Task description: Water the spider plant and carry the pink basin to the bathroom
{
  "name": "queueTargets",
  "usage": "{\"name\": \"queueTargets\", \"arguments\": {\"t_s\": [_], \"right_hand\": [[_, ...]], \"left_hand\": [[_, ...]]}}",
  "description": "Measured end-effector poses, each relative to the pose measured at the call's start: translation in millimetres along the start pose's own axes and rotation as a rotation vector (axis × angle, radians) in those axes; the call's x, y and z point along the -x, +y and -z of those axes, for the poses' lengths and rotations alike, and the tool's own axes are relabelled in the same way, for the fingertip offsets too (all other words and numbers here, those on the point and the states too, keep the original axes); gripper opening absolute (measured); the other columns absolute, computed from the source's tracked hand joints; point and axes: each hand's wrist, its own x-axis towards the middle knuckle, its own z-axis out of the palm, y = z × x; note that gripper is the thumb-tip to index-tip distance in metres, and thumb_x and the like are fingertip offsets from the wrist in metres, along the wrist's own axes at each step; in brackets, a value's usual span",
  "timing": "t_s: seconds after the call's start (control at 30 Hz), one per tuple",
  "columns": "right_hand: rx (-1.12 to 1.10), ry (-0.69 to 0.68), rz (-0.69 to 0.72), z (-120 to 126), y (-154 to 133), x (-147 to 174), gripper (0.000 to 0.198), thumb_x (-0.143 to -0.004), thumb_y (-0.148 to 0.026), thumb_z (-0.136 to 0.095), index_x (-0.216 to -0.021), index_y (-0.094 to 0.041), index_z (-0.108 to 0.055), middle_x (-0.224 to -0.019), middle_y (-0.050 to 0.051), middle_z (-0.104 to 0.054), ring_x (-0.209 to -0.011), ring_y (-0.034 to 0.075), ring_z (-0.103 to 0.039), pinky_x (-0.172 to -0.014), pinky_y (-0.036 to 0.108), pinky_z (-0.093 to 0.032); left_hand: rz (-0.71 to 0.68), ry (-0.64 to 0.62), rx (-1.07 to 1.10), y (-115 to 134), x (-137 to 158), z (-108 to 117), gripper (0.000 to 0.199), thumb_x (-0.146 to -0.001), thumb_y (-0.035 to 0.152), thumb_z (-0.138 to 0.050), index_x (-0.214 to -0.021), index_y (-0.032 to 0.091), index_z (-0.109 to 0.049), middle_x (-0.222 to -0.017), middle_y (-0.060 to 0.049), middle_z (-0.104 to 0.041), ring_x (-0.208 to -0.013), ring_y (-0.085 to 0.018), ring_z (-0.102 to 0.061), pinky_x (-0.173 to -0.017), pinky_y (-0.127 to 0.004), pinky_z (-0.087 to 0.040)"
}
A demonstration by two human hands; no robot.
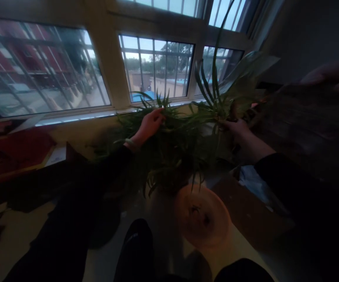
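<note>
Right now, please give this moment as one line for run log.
left hand: at foliage | right hand: at base of long-leaved plant | orange basin: below foliage | another person's hand: upper right

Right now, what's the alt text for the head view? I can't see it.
A person's left hand is at some green leaves and their right hand is at the base of a long-leaved plant, before a barred window. Below, in dim light, sits a round orange bowl.

The edges cut off another person's blurred hand (330, 75) and one tall leaf (214, 62).
</note>
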Motion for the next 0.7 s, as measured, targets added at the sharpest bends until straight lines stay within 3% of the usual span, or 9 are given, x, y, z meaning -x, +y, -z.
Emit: {"name": "queueTargets", "arguments": {"t_s": [0.1,0.2,0.3,0.43,0.57,0.7], "right_hand": [[-0.021,0.041,-0.066,7.9,-15.3,5.4,0.027,-0.09,0.001,-0.077,-0.077,-0.018,-0.062,-0.07,0.0,-0.066,-0.053,0.01,-0.059,-0.051,0.023,-0.048],[-0.052,0.113,-0.081,14.0,-32.0,7.7,0.029,-0.089,0.002,-0.079,-0.077,-0.018,-0.061,-0.07,-0.002,-0.064,-0.053,0.009,-0.06,-0.05,0.022,-0.046],[-0.061,0.192,-0.019,21.5,-50.3,6.7,0.028,-0.087,0.003,-0.079,-0.076,-0.017,-0.063,-0.07,-0.003,-0.064,-0.053,0.007,-0.059,-0.05,0.02,-0.043],[0.016,0.219,0.097,32.5,-75.5,5.1,0.03,-0.084,0.0,-0.083,-0.073,-0.018,-0.061,-0.069,-0.004,-0.062,-0.054,0.008,-0.057,-0.053,0.023,-0.045],[0.174,0.238,0.242,36.5,-101.7,14.0,0.028,-0.083,-0.006,-0.089,-0.074,-0.018,-0.065,-0.073,-0.002,-0.064,-0.063,0.008,-0.059,-0.062,0.025,-0.048],[0.193,0.212,0.256,33.1,-124.7,25.8,0.032,-0.08,-0.001,-0.09,-0.075,-0.019,-0.064,-0.075,-0.003,-0.063,-0.062,0.007,-0.056,-0.063,0.025,-0.047]], "left_hand": [[-0.031,-0.052,-0.092,-4.8,-14.4,13.6,0.057,-0.096,0.009,-0.055,-0.152,0.011,-0.069,-0.124,-0.013,-0.084,-0.091,-0.017,-0.074,-0.094,-0.035,-0.065],[-0.1,-0.102,-0.244,-1.1,-21.4,16.2,0.07,-0.093,0.006,-0.059,-0.163,0.017,-0.061,-0.134,-0.011,-0.081,-0.11,-0.023,-0.075,-0.11,-0.041,-0.06],[-0.153,-0.149,-0.391,7.6,-20.9,8.9,0.085,-0.094,0.011,-0.066,-0.176,0.023,-0.042,-0.153,-0.014,-0.071,-0.132,-0.031,-0.068,-0.122,-0.05,-0.051],[-0.157,-0.193,-0.578,20.0,-9.4,-10.8,0.118,-0.087,0.023,-0.084,-0.183,0.021,-0.016,-0.17,-0.022,-0.052,-0.151,-0.043,-0.054,-0.128,-0.06,-0.043],[-0.093,-0.163,-0.787,28.1,-3.6,-23.1,0.106,-0.091,0.012,-0.074,-0.182,0.022,-0.02,-0.167,-0.022,-0.054,-0.152,-0.043,-0.051,-0.128,-0.063,-0.041],[-0.081,-0.125,-0.782,26.4,-11.0,-15.7,0.097,-0.093,0.006,-0.061,-0.181,0.026,-0.026,-0.162,-0.017,-0.06,-0.146,-0.038,-0.058,-0.124,-0.055,-0.049]]}}
